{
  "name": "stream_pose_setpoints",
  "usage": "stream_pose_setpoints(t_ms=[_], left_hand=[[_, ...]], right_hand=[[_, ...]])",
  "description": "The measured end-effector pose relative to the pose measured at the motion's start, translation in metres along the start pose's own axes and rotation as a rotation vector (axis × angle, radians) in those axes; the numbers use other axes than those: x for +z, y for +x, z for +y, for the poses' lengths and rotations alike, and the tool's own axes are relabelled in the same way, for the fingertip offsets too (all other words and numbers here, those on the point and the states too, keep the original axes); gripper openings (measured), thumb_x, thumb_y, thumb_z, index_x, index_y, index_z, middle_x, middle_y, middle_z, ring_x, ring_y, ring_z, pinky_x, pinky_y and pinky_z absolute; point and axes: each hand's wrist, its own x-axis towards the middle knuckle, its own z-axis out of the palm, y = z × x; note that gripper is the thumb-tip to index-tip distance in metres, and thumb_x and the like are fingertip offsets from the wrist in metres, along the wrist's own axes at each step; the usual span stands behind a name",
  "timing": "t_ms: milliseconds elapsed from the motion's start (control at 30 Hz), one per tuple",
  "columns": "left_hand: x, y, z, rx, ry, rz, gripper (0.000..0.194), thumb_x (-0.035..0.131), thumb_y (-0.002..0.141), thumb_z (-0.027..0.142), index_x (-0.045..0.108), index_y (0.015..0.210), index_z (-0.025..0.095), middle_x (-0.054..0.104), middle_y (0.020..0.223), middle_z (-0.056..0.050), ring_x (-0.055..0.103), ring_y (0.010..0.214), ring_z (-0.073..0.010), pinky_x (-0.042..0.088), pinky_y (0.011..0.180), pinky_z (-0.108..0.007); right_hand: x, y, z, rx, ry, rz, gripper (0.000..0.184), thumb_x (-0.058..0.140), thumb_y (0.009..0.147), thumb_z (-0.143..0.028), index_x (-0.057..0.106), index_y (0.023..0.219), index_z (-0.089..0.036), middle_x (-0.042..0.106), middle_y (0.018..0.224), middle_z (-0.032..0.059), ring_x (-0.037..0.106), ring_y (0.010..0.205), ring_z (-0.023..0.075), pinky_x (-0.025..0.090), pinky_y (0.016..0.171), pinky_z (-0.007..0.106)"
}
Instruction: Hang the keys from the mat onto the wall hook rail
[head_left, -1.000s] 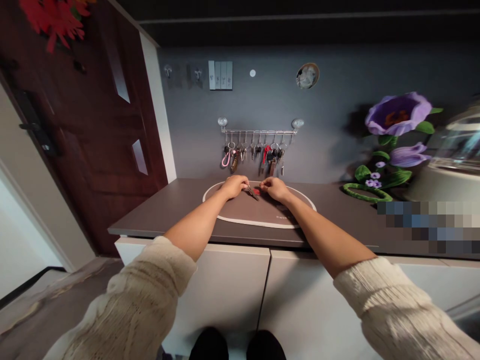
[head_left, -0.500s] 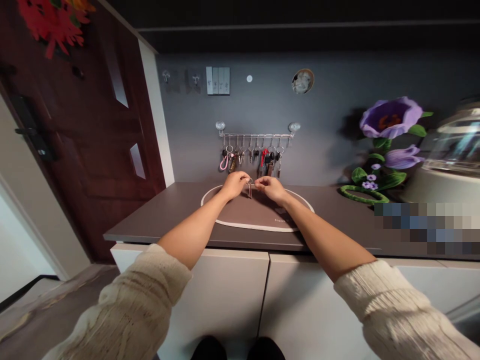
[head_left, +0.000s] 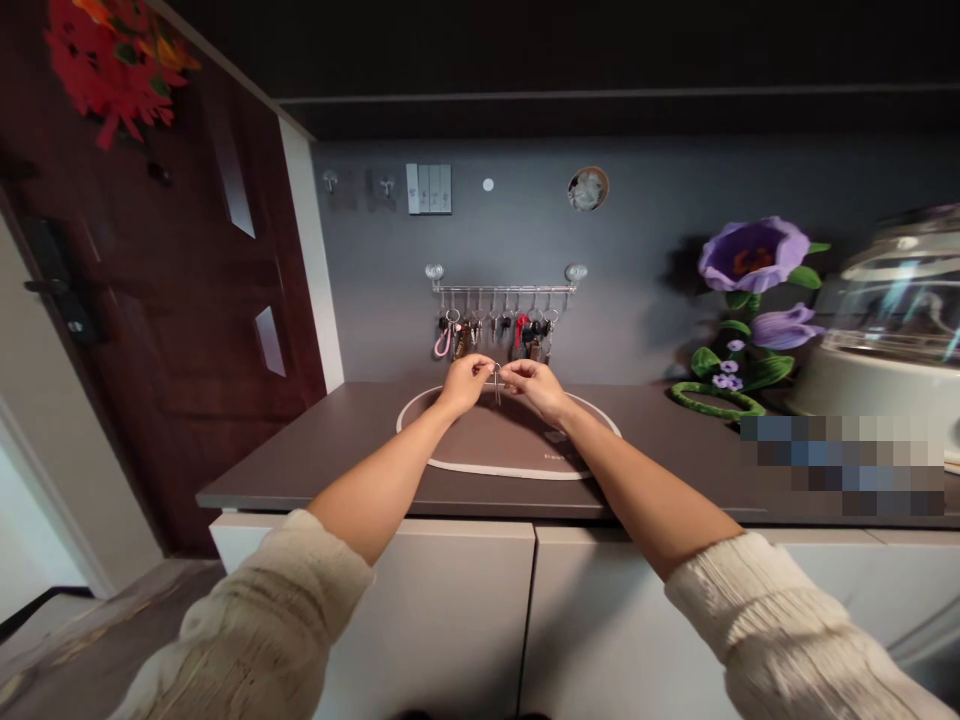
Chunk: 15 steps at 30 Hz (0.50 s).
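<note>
Between my two hands, above a brown oval mat (head_left: 480, 440) with a pale border, hangs a small key ring with keys (head_left: 496, 388). My left hand (head_left: 466, 384) pinches the ring from the left, thumb and fingers together. From the right, the fingertips of my right hand (head_left: 534, 386) are pinched at the same ring. Behind them, a clear hook rail (head_left: 506, 290) is fixed to the grey wall, and several bunches of keys (head_left: 521, 330) hang from its hooks, one with a pink loop (head_left: 443, 342).
Purple artificial flowers (head_left: 754, 255) stand on the dark countertop (head_left: 300, 450) at the right, beside a large white and clear appliance (head_left: 885, 380). At the left is a dark red door (head_left: 202, 300). White switches (head_left: 430, 190) sit on the wall, with a dark cabinet (head_left: 570, 60) overhead.
My right hand has come left, and its fingertips now meet the key ring, where a gap showed before. The whole view has shifted slightly downward.
</note>
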Motion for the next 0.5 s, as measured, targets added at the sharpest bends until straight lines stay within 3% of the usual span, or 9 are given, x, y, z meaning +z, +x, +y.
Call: stream_pose_setpoints(t_ms=[200,500], left_hand=[[0.0027,-0.0018,-0.0009,0.050,-0.005,0.004,0.015,0.050,0.078,0.020,0.063,0.082,0.013,0.067,0.083,-0.005,0.059,0.076,-0.0118,0.045,0.075,-0.025],[0.0077,-0.0056,-0.0038,0.124,0.041,0.017,0.021,0.049,0.078,0.021,0.060,0.094,0.013,0.064,0.090,-0.006,0.058,0.080,-0.0119,0.045,0.073,-0.024]], right_hand=[[-0.0005,0.0010,0.0038,-0.009,0.061,-0.009,0.031,0.071,0.055,-0.038,0.056,0.069,-0.015,0.054,0.068,-0.0025,0.046,0.061,0.0072,0.037,0.058,0.021],[-0.0065,0.0012,-0.0027,-0.167,-0.036,0.032,0.027,0.061,0.066,-0.040,0.047,0.070,-0.018,0.051,0.067,-0.0042,0.048,0.067,0.0089,0.039,0.070,0.024]])
